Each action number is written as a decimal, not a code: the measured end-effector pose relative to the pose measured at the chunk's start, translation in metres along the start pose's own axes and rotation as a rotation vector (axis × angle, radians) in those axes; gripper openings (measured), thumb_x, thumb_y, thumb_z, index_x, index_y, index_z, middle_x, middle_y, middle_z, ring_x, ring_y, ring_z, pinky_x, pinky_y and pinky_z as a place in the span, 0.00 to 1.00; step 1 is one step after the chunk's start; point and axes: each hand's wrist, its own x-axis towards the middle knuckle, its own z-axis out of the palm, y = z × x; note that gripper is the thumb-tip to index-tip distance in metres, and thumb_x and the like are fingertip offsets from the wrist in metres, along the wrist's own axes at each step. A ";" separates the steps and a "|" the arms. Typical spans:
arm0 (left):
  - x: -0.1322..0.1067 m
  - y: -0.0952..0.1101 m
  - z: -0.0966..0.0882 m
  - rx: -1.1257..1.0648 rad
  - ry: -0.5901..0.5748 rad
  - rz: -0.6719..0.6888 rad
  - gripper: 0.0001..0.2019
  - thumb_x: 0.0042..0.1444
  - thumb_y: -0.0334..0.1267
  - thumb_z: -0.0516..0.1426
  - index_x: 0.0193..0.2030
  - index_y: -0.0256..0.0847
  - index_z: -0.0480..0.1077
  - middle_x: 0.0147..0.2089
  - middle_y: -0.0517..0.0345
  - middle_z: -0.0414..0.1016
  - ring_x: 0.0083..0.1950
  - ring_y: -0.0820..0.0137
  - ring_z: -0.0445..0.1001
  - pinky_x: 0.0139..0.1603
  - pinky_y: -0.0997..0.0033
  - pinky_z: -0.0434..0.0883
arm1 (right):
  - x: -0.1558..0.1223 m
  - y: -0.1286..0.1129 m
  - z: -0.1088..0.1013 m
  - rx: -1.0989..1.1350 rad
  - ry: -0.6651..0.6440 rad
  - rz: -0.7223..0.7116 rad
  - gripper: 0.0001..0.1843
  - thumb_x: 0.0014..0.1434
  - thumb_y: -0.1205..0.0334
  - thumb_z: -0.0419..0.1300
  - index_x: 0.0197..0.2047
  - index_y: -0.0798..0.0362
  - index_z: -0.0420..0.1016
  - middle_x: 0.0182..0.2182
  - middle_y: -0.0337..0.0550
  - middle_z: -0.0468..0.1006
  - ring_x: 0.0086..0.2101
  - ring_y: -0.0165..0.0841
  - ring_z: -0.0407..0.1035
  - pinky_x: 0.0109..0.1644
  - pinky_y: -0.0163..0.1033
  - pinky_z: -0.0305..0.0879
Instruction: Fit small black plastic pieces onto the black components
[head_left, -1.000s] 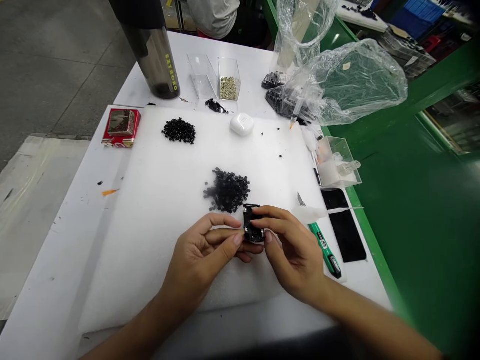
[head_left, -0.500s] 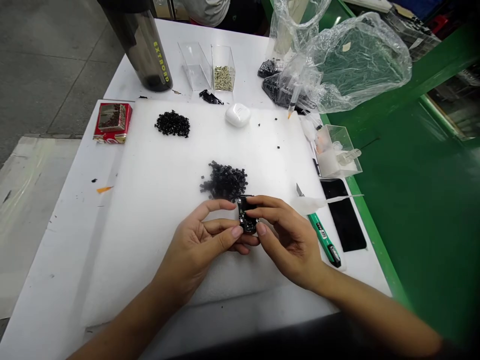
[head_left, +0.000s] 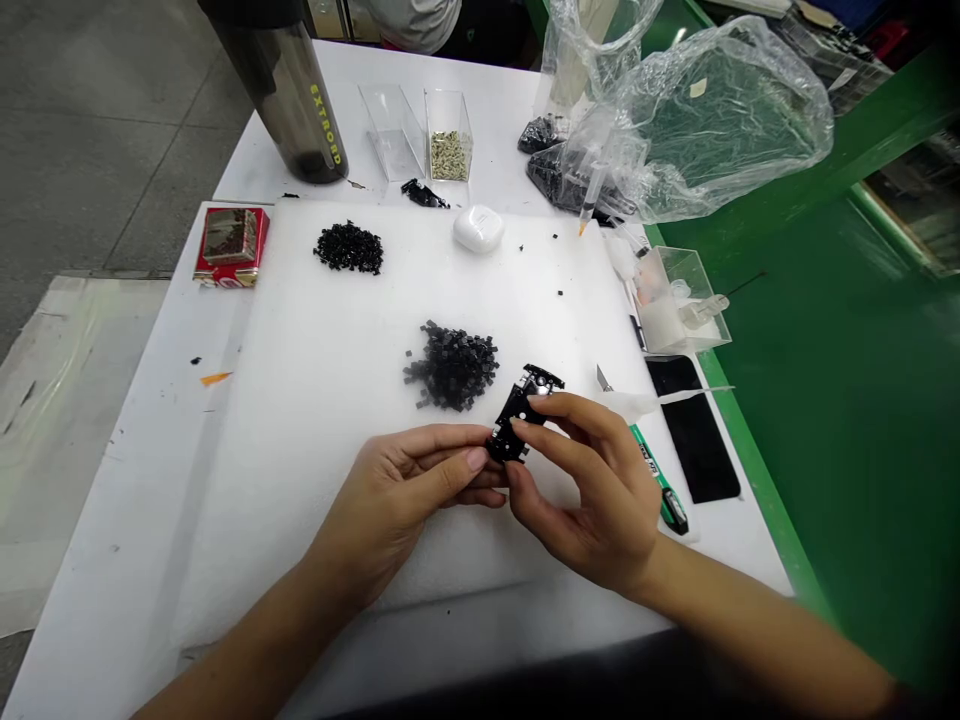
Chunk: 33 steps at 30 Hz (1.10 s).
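Note:
A small black part (head_left: 517,412) with cut-outs and pale spots, shaped like a model-car chassis, is tilted between my hands over the white foam board. My left hand (head_left: 420,475) is closed, its thumb and fingers pinching the lower left corner. My right hand (head_left: 589,485) grips the right side, with the thumb below and two fingertips across the face. Just beyond the part lies a loose pile of small black squares (head_left: 454,368). The underside of the part and some fingertips are hidden.
Around the foam board (head_left: 300,400) are a black heap of bits (head_left: 349,247), a white rounded case (head_left: 478,230), a green cutter (head_left: 660,480), a phone (head_left: 694,430), a clear box (head_left: 679,300), plastic bags (head_left: 720,120) and a dark bottle (head_left: 289,105). A person sits across the table.
The black part has turned from roughly upright to a slant, its top now leaning right, with more of its face showing. My right hand has shifted slightly right with it.

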 end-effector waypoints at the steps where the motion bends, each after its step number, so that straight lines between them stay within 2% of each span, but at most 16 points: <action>1: 0.000 0.000 0.000 0.000 -0.001 -0.005 0.09 0.57 0.36 0.66 0.45 0.40 0.80 0.39 0.54 0.84 0.39 0.70 0.82 0.45 0.74 0.80 | -0.001 0.000 0.000 -0.005 0.002 -0.011 0.24 0.56 0.75 0.65 0.56 0.58 0.72 0.51 0.55 0.72 0.50 0.43 0.72 0.49 0.49 0.78; 8: 0.003 0.000 -0.001 0.022 -0.002 -0.026 0.10 0.58 0.37 0.65 0.46 0.41 0.81 0.39 0.54 0.84 0.38 0.70 0.82 0.45 0.72 0.81 | -0.002 -0.001 -0.001 -0.061 -0.025 -0.039 0.24 0.59 0.72 0.64 0.58 0.54 0.71 0.51 0.54 0.72 0.51 0.42 0.72 0.48 0.49 0.80; 14: 0.001 -0.002 -0.001 0.071 0.037 0.047 0.09 0.58 0.38 0.65 0.46 0.46 0.80 0.41 0.59 0.84 0.39 0.73 0.81 0.45 0.76 0.80 | 0.000 -0.005 0.000 -0.007 -0.014 0.007 0.22 0.59 0.74 0.64 0.57 0.57 0.72 0.49 0.54 0.70 0.48 0.39 0.73 0.47 0.45 0.81; 21: 0.001 -0.002 -0.002 0.010 0.006 0.010 0.06 0.58 0.36 0.65 0.42 0.45 0.81 0.38 0.62 0.84 0.38 0.74 0.81 0.45 0.76 0.80 | -0.001 -0.007 0.000 -0.035 -0.032 -0.006 0.20 0.59 0.74 0.65 0.54 0.57 0.74 0.46 0.50 0.69 0.46 0.35 0.71 0.45 0.39 0.81; 26: 0.001 -0.002 0.000 0.017 0.017 0.024 0.08 0.59 0.35 0.64 0.45 0.47 0.81 0.39 0.62 0.84 0.40 0.75 0.81 0.45 0.80 0.79 | -0.002 -0.009 -0.001 -0.049 -0.027 -0.021 0.20 0.58 0.74 0.66 0.54 0.59 0.74 0.45 0.49 0.69 0.45 0.34 0.71 0.45 0.37 0.80; 33: -0.002 -0.002 0.001 0.046 0.058 0.041 0.05 0.57 0.35 0.65 0.41 0.43 0.81 0.36 0.59 0.84 0.37 0.74 0.82 0.41 0.83 0.78 | -0.003 -0.009 -0.004 -0.088 -0.058 -0.036 0.19 0.59 0.72 0.65 0.54 0.57 0.73 0.44 0.48 0.69 0.42 0.34 0.72 0.42 0.38 0.80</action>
